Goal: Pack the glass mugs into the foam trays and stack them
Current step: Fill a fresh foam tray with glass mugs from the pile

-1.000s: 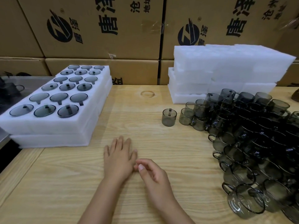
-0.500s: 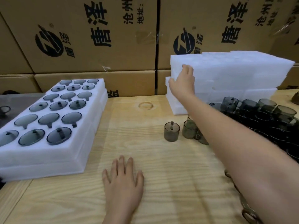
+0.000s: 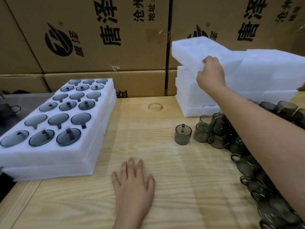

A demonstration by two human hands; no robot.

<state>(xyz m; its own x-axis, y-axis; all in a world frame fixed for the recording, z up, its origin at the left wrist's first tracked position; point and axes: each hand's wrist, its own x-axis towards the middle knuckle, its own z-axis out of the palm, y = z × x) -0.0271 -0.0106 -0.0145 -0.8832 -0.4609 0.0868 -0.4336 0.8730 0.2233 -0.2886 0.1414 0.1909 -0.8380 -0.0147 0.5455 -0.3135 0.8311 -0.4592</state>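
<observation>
My right hand (image 3: 211,73) grips the near edge of the top white foam tray (image 3: 189,48), whose left end is tilted up off the pile of empty foam trays (image 3: 194,96) at the back right. My left hand (image 3: 133,180) rests flat on the wooden table, fingers spread. A stack of two foam trays (image 3: 92,146) on the left holds several smoky glass mugs in its round pockets. One grey glass mug (image 3: 182,134) stands alone mid-table. Beside it, a heap of loose mugs (image 3: 247,164) runs along the right side, partly hidden by my right forearm.
Brown cardboard boxes (image 3: 105,35) with black print form a wall behind the table. A dark metal surface (image 3: 19,101) at the far left carries one more mug. The table's wooden edge (image 3: 14,202) runs diagonally at lower left.
My right hand left the table near my left hand, reached to the foam pile, took hold of the top tray and lifted its left end. My left hand stayed flat on the table.
</observation>
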